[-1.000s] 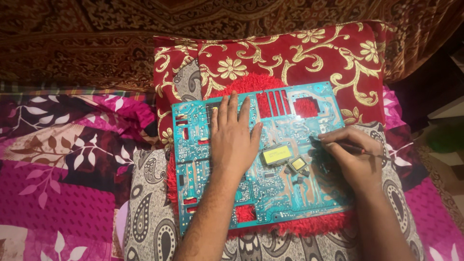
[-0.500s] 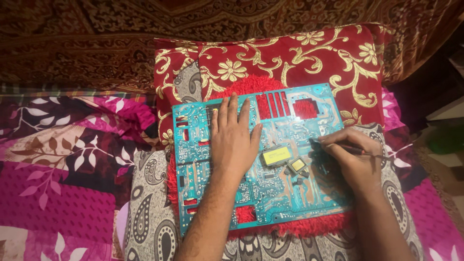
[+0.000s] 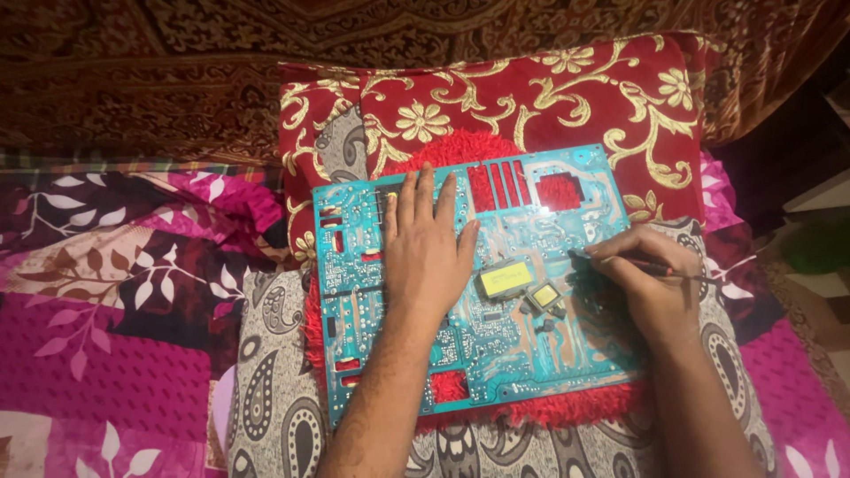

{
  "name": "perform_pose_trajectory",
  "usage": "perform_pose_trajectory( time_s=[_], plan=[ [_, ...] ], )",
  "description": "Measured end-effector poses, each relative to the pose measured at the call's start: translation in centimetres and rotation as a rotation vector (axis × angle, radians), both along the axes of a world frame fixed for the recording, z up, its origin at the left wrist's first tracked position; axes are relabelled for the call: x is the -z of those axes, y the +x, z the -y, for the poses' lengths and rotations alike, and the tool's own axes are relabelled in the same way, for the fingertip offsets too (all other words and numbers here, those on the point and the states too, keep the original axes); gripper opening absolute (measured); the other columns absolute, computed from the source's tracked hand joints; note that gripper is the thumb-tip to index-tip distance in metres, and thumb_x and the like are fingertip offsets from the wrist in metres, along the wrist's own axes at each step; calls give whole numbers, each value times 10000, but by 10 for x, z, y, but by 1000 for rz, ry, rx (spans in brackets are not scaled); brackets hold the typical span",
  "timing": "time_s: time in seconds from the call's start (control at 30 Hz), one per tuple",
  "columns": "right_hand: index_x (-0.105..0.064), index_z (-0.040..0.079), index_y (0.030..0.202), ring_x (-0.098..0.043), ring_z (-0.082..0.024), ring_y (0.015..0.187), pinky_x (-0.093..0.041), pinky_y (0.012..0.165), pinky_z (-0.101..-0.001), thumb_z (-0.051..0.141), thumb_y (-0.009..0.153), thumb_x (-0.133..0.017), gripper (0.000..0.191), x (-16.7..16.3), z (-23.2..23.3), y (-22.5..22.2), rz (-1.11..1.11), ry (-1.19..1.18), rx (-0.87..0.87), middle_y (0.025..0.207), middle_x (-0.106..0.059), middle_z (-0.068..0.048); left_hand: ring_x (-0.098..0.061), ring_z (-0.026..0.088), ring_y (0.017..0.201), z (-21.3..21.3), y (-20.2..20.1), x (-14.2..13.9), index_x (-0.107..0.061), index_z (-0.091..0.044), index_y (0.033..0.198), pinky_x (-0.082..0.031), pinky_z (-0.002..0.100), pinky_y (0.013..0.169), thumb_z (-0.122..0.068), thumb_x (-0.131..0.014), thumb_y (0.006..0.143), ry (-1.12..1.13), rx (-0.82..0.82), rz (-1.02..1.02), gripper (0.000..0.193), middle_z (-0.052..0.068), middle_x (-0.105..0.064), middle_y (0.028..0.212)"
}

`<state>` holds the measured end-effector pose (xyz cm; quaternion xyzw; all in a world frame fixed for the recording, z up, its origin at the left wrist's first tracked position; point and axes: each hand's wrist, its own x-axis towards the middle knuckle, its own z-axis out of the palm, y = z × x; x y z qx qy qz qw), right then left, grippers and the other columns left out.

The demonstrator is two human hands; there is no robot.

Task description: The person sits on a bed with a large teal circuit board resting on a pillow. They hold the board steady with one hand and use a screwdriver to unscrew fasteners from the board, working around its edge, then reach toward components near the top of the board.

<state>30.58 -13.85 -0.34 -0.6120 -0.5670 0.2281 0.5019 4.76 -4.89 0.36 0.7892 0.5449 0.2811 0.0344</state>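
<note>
The fingers (image 3: 423,196) of the left hand (image 3: 427,252) lie flat and slightly spread, pressing palm-down on a teal circuit board (image 3: 478,283), gripping nothing. The right hand (image 3: 651,288) rests on the right part of the same board with its fingers pinched together around a thin dark tool (image 3: 651,267), held like a pen; the tool's tip points left and meets the board just right of its centre, while its thin far end sticks out to the right past the hand. Between the two hands, on the board, sit two yellow block-shaped components (image 3: 506,278), the larger on the left and the smaller just to its right and a little nearer. The board is turned with its solder side up, showing pale copper-coloured traces and several cut-out slots and windows through which red shows. It lies on a shaggy red mat (image 3: 540,412), whose fringe shows along the board's near edge and at the far edge. The mat rests partly on a grey paisley cushion (image 3: 274,398) and partly against a red pillow with gold floral scrolls (image 3: 531,97) on the far side. To the left spreads a pink and maroon floral bedspread (image 3: 106,301), and a dark brown patterned fabric (image 3: 177,62) covers the far background.
</note>
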Motion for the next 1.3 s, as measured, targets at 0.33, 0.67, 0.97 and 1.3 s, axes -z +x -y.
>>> perform_pose_trajectory(
  time_s=[0.33,0.67,0.97,1.3],
  plan=[
    [-720,-16,928,-734,-176,930,-565,859,-278,-43,840,-667,106,-6,0,-3,-26,4,-26,992,-768,-117,-274,355,1512,2,0,-2,-467,-77,1506,-194,531,1232,-412,-613,969,-7,0,-6,650,185,-350,1612],
    [-739,-20,934,-723,-158,874,-554,813,-269,-31,848,-669,111,-5,1,-3,-1,-5,2,962,-779,-119,-283,363,1506,1,-1,-2,-470,-72,1506,-198,536,1229,-404,-624,961,4,2,5,656,193,-360,1605],
    [-735,-26,937,-727,-166,882,-559,819,-277,-43,840,-667,120,-3,1,0,-33,-23,11,973,-779,-124,-276,360,1508,1,0,-2,-467,-74,1506,-193,535,1228,-407,-618,961,-10,1,-1,656,191,-354,1607],
    [-730,-27,903,-728,-160,873,-558,819,-277,-37,832,-668,95,-6,0,-3,-27,-42,18,956,-788,-114,-272,362,1511,1,0,0,-467,-75,1506,-191,536,1230,-414,-610,969,0,2,-3,651,193,-356,1606]
  ],
)
